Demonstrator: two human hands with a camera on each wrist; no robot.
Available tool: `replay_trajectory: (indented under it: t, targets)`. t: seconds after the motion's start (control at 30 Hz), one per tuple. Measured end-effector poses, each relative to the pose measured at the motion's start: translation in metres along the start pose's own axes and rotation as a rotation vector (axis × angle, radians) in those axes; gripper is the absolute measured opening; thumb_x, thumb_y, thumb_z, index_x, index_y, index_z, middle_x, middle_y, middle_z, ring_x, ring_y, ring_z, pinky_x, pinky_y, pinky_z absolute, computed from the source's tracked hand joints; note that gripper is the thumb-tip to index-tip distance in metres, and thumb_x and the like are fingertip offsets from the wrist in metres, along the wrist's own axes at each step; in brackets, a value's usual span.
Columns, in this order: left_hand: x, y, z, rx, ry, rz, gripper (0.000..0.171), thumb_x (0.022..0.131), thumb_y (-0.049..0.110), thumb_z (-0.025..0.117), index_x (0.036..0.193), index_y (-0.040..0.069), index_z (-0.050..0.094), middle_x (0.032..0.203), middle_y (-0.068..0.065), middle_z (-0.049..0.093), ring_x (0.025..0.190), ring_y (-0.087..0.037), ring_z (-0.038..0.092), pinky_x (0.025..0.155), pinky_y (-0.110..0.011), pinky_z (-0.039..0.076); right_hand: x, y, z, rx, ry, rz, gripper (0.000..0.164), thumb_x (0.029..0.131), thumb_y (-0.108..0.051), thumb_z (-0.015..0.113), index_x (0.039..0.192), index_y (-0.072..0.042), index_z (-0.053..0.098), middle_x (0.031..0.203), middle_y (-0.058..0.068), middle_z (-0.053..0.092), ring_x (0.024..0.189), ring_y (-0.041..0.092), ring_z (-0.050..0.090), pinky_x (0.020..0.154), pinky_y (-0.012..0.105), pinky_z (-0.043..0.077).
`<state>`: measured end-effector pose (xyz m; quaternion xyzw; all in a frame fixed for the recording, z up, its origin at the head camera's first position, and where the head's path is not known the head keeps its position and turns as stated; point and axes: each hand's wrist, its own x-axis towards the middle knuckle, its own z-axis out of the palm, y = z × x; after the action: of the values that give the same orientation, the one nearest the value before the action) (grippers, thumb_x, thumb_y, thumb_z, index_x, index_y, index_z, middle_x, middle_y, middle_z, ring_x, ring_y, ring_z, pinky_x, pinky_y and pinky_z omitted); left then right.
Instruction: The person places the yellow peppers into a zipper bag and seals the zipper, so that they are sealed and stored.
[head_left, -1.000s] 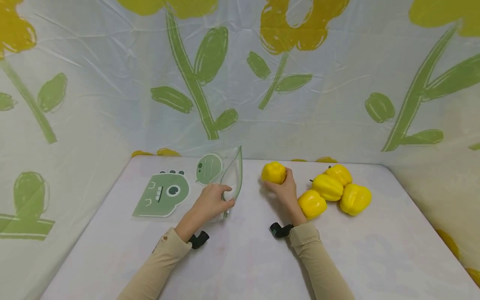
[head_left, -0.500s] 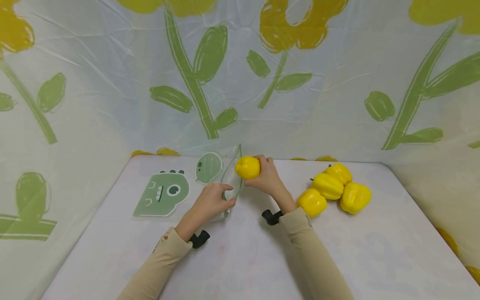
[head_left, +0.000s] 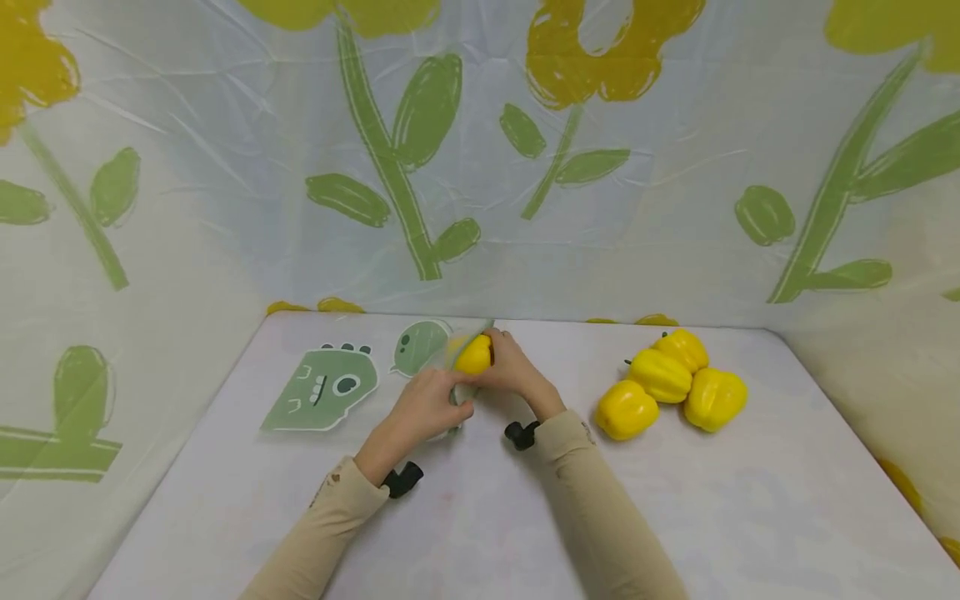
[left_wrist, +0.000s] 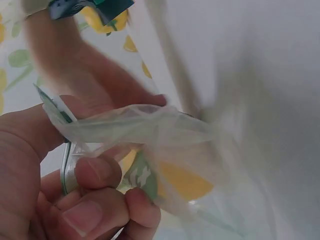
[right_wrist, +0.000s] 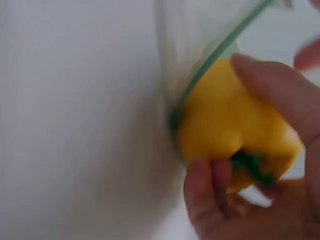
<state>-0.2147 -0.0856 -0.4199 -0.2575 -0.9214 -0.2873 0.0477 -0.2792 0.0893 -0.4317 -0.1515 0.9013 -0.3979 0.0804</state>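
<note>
A clear zip bag point(head_left: 321, 392) with a green cartoon monster print lies on the table, its green-edged mouth facing right and held apart. My left hand point(head_left: 426, 404) pinches the near edge of that mouth; in the left wrist view the bag's film point(left_wrist: 145, 125) stretches away from the curled fingers point(left_wrist: 95, 215). With my right hand point(head_left: 517, 371) I grip a yellow bell pepper point(head_left: 474, 356), its far end inside the bag's mouth. From the right wrist, the pepper point(right_wrist: 215, 120) shows its green stem toward the palm, and the green rim crosses its far side.
Several more yellow bell peppers point(head_left: 660, 375) sit clustered on the white table point(head_left: 480, 533) at the right. A flower-printed sheet point(head_left: 645, 250) rises behind the table and along both sides. A small black device point(head_left: 405, 480) is strapped at the left wrist.
My right hand has carried the bell pepper left from beside the cluster into the bag's mouth. The bag's far rim has dipped lower; my left hand stays almost in place.
</note>
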Motion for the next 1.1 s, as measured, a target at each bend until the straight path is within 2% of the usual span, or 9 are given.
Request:
replay_trajectory:
  t: [0.1, 0.2, 0.37, 0.43, 0.57, 0.77, 0.9, 1.03, 1.1]
  targets:
    - [0.0, 0.002, 0.0, -0.022, -0.022, -0.009, 0.031, 0.079, 0.012, 0.072, 0.107, 0.0, 0.074, 0.052, 0.008, 0.039, 0.044, -0.006, 0.031, 0.045, -0.024, 0.028, 0.001, 0.017, 0.002, 0.214, -0.068, 0.004, 0.078, 0.082, -0.019, 0.079, 0.145, -0.005, 0.035, 0.126, 0.015, 0.051, 0.098, 0.024, 0.054, 0.083, 0.036, 0.049]
    - [0.001, 0.004, 0.001, -0.029, -0.049, -0.008, 0.031, 0.078, 0.012, 0.073, 0.107, 0.0, 0.073, 0.062, 0.004, 0.053, 0.049, -0.008, 0.036, 0.048, -0.025, 0.031, 0.003, 0.025, 0.003, 0.315, -0.099, 0.037, 0.074, 0.085, -0.018, 0.075, 0.147, -0.014, 0.035, 0.121, 0.015, 0.055, 0.084, 0.022, 0.054, 0.071, 0.031, 0.049]
    - [0.001, 0.005, 0.001, -0.031, -0.085, 0.002, 0.03, 0.077, 0.01, 0.071, 0.107, 0.001, 0.073, 0.087, -0.004, 0.07, 0.053, -0.009, 0.04, 0.051, -0.026, 0.035, 0.007, 0.021, 0.005, 0.251, -0.06, 0.078, 0.082, 0.084, -0.023, 0.077, 0.153, -0.016, 0.033, 0.135, 0.019, 0.049, 0.081, 0.024, 0.055, 0.066, 0.029, 0.047]
    - [0.0, 0.004, 0.0, -0.039, -0.102, 0.005, 0.03, 0.076, 0.007, 0.071, 0.106, 0.001, 0.073, 0.085, -0.005, 0.069, 0.051, -0.009, 0.038, 0.05, -0.026, 0.034, 0.01, 0.017, 0.007, 0.187, -0.048, 0.083, 0.084, 0.083, -0.025, 0.077, 0.154, -0.014, 0.033, 0.137, 0.02, 0.045, 0.085, 0.026, 0.054, 0.068, 0.03, 0.047]
    - [-0.001, 0.003, -0.001, -0.015, -0.126, 0.04, 0.027, 0.075, 0.007, 0.071, 0.101, 0.003, 0.074, 0.077, -0.001, 0.065, 0.055, -0.01, 0.042, 0.052, -0.026, 0.036, 0.017, 0.01, 0.012, -0.004, -0.036, 0.097, 0.082, 0.08, -0.026, 0.075, 0.152, -0.018, 0.037, 0.121, 0.022, 0.047, 0.086, 0.027, 0.051, 0.071, 0.033, 0.044]
    - [0.0, -0.001, 0.0, -0.015, -0.152, 0.089, 0.021, 0.075, 0.01, 0.071, 0.096, 0.005, 0.074, 0.078, -0.001, 0.065, 0.067, -0.015, 0.05, 0.06, -0.03, 0.043, 0.022, 0.003, 0.018, -0.324, -0.049, 0.169, 0.085, 0.08, -0.035, 0.071, 0.155, -0.023, 0.034, 0.125, 0.02, 0.044, 0.077, 0.028, 0.051, 0.069, 0.038, 0.045]
    - [-0.001, -0.005, -0.001, -0.028, -0.185, 0.062, 0.022, 0.075, 0.008, 0.072, 0.097, 0.006, 0.074, 0.082, 0.0, 0.065, 0.07, -0.014, 0.051, 0.064, -0.031, 0.044, 0.019, 0.006, 0.019, -0.282, -0.051, 0.146, 0.084, 0.081, -0.039, 0.073, 0.154, -0.022, 0.036, 0.121, 0.018, 0.045, 0.087, 0.03, 0.055, 0.084, 0.046, 0.045]
    - [-0.003, -0.009, -0.003, -0.035, -0.21, 0.078, 0.025, 0.075, 0.007, 0.071, 0.1, 0.006, 0.074, 0.084, 0.001, 0.065, 0.07, -0.014, 0.051, 0.065, -0.031, 0.044, 0.015, 0.016, 0.019, -0.128, -0.048, 0.071, 0.08, 0.083, -0.034, 0.075, 0.153, -0.018, 0.039, 0.126, 0.016, 0.045, 0.11, 0.031, 0.053, 0.098, 0.061, 0.029]
    - [-0.003, -0.012, -0.004, -0.036, -0.212, 0.103, 0.025, 0.075, 0.007, 0.07, 0.1, 0.007, 0.074, 0.082, 0.003, 0.064, 0.07, -0.014, 0.05, 0.066, -0.03, 0.044, 0.015, 0.022, 0.02, -0.048, -0.04, 0.03, 0.08, 0.083, -0.032, 0.076, 0.152, -0.018, 0.038, 0.132, 0.015, 0.045, 0.113, 0.03, 0.052, 0.099, 0.066, 0.022]
